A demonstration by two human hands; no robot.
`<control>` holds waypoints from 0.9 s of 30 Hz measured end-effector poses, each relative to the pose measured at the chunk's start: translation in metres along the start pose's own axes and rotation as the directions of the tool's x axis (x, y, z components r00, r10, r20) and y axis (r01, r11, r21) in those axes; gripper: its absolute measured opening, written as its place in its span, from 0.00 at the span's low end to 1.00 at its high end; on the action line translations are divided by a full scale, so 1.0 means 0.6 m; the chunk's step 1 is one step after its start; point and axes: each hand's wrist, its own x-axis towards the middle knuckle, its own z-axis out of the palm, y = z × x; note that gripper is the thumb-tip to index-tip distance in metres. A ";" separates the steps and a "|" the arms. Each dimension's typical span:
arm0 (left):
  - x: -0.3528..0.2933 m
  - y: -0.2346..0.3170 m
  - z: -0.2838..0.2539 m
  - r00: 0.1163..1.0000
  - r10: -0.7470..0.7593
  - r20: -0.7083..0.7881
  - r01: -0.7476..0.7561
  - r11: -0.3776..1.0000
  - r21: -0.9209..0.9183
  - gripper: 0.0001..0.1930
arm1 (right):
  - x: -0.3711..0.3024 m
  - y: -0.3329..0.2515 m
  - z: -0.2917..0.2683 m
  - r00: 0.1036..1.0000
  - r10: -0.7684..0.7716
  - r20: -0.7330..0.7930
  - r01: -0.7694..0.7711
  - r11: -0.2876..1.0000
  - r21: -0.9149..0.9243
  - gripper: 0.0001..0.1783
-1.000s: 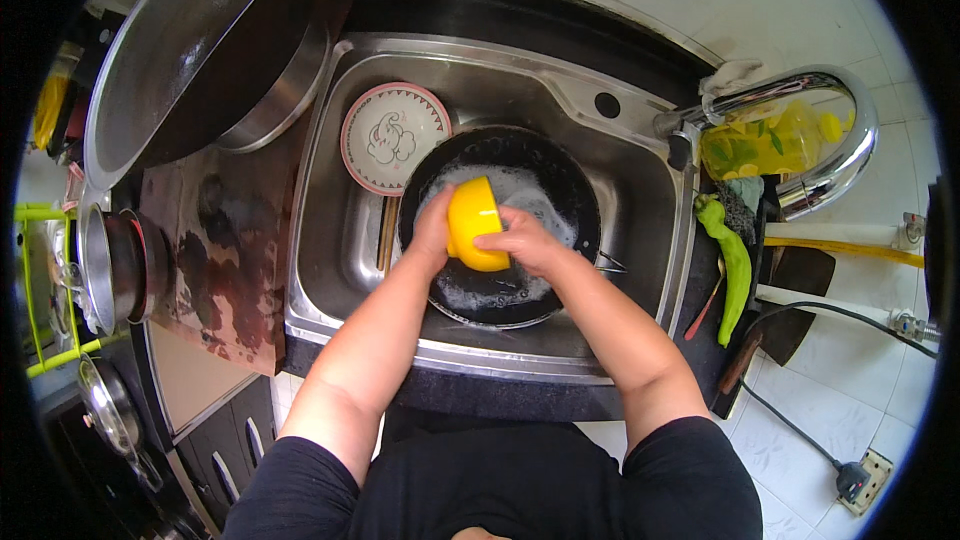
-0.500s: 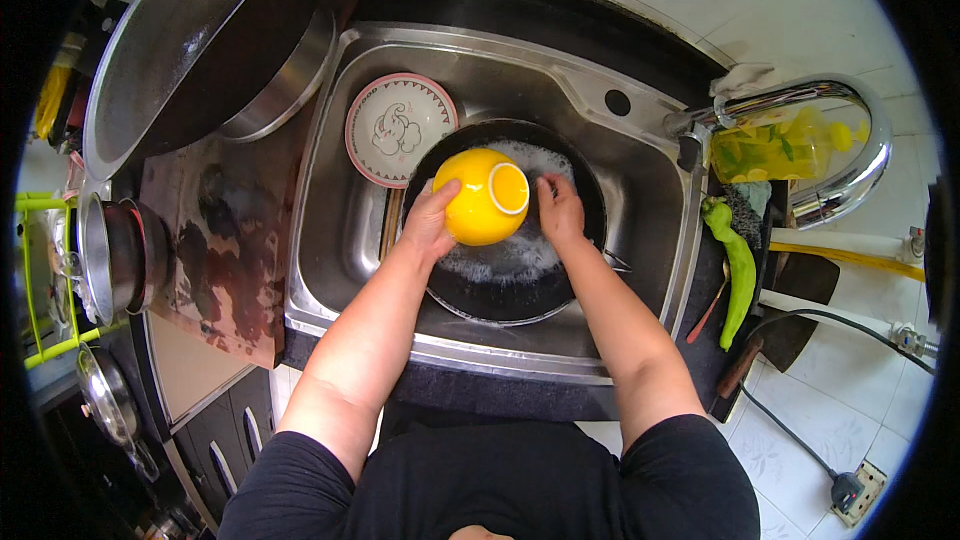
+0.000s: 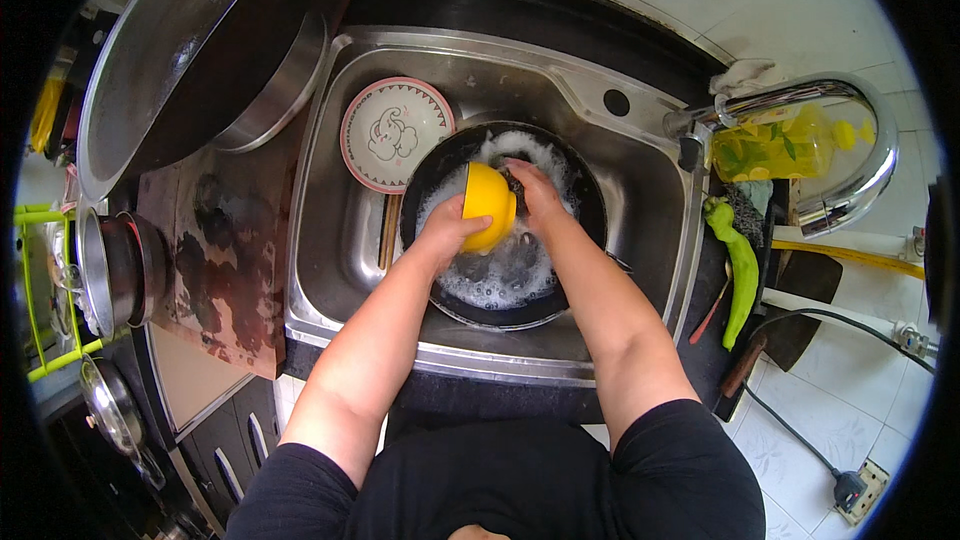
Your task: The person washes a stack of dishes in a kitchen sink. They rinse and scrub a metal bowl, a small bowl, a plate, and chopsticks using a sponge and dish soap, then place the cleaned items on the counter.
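My left hand (image 3: 449,236) grips a yellow bowl (image 3: 487,206) by its near side, thumb on the outer wall. The bowl is tipped on its side, its opening facing left and its foot to the right. Close by the foot is my right hand (image 3: 538,199), its fingers curled; a small dark patch shows under them, too unclear to name. Both hands are over a black pan (image 3: 591,230) of sudsy water (image 3: 500,285). The pan stands in a steel sink (image 3: 650,230).
A pink-rimmed plate (image 3: 397,130) and wooden chopsticks (image 3: 389,230) lie left of the pan. A large wok (image 3: 170,60) stands by a wet cutting board (image 3: 215,270). The faucet (image 3: 850,90), a yellow-green jug (image 3: 775,148) and a green pepper (image 3: 738,275) are at right.
My left hand has turned the bowl from foot-up onto its side and brought it slightly lower. My right hand has shifted left and away from me, closer to the bowl. More foam shows.
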 end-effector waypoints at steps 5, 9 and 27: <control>0.005 -0.004 -0.002 1.000 0.016 -0.011 -0.017 0.998 -0.060 0.19 | -0.085 -0.028 0.042 0.467 -0.693 0.550 0.857 0.200 -0.476 0.08; -0.009 -0.010 0.015 0.998 0.014 0.062 -0.012 0.999 -0.043 0.19 | -0.122 -0.073 0.045 0.324 -0.640 0.697 0.847 -0.132 -0.514 0.08; 0.011 -0.015 -0.011 0.984 0.177 0.034 -0.123 0.796 -0.592 0.17 | -0.156 -0.044 0.078 0.392 -0.749 0.535 0.754 -0.072 -0.653 0.16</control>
